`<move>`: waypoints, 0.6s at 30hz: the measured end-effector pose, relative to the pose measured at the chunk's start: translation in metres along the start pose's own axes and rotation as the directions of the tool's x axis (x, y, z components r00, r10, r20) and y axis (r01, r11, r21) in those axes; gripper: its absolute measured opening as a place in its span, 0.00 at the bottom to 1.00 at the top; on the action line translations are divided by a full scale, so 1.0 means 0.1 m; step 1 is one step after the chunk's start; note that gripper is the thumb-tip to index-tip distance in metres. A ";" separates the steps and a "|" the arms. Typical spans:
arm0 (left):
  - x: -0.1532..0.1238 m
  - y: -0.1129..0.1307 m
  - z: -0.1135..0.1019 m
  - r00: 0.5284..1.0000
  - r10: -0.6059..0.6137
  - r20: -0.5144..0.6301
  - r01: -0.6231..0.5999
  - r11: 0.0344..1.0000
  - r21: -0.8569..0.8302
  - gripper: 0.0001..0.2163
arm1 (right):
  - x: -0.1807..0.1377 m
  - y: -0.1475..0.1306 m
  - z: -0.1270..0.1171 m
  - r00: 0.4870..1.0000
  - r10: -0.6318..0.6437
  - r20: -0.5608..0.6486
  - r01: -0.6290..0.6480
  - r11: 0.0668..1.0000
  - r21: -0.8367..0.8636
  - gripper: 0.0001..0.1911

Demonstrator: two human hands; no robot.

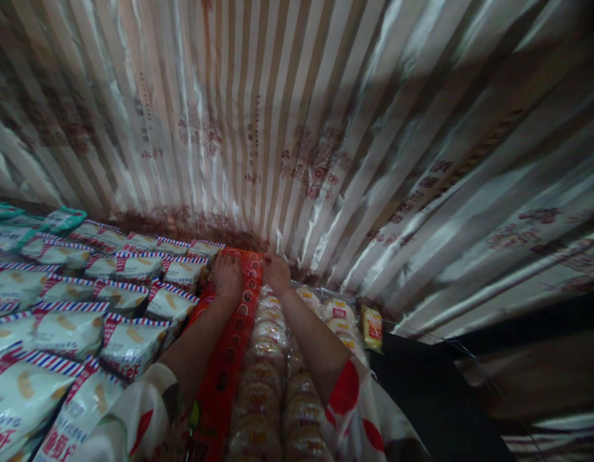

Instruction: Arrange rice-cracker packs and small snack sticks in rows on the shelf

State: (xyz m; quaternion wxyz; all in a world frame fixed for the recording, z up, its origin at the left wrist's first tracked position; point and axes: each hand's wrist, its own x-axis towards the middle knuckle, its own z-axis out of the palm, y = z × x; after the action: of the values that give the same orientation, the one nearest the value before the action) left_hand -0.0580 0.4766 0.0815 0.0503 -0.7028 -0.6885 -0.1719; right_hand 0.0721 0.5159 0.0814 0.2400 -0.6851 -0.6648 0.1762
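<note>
Both my arms reach forward to the far end of a long red packaging strip (232,346) with round holes. My left hand (227,276) rests on the strip's far left part, fingers curled over it. My right hand (276,271) grips the strip's far right corner, close to the striped wall. The strip lies over rows of clear-wrapped round pastries (270,333) that run toward me between my arms. White snack bags with red and blue striped edges (123,295) are stacked to the left of my left arm.
A shiny striped plastic sheet (325,141) with printed characters rises as a wall right behind my hands. Green-edged bags (60,219) lie at the far left. A small yellow packet (372,327) sits at the right of the pastries, beside a dark surface (422,398).
</note>
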 end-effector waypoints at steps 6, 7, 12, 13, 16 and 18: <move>-0.11 0.08 -0.16 0.999 0.044 -0.012 -0.045 0.995 -0.089 0.14 | -0.14 -0.10 -0.18 0.991 -0.126 -0.047 0.122 0.990 -0.071 0.15; -0.17 0.11 -0.19 0.999 0.048 -0.013 -0.049 0.994 -0.096 0.14 | -0.19 -0.11 -0.20 0.988 -0.144 -0.049 0.140 0.987 -0.079 0.17; -0.66 0.25 -0.34 0.998 0.038 -0.055 -0.045 0.992 -0.122 0.15 | -0.50 -0.10 -0.30 0.951 -0.307 -0.016 0.305 0.948 -0.091 0.18; -0.79 0.28 -0.36 0.997 0.050 -0.054 -0.056 0.992 -0.114 0.16 | -0.57 -0.10 -0.32 0.947 -0.321 -0.012 0.319 0.943 -0.100 0.18; -1.13 0.32 -0.42 0.998 0.051 -0.025 -0.053 0.995 -0.089 0.19 | -0.77 -0.10 -0.38 0.931 -0.364 0.017 0.364 0.923 -0.129 0.20; -1.29 0.29 -0.44 0.998 0.063 -0.020 -0.064 0.994 -0.092 0.20 | -0.87 -0.11 -0.41 0.908 -0.416 0.058 0.420 0.900 -0.120 0.21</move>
State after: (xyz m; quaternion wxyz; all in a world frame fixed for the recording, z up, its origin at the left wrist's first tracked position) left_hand -0.0360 0.3395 0.0874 0.0291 -0.7244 -0.6567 -0.2077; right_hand 0.0812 0.4257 0.1150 0.2168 -0.5380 -0.8099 0.0877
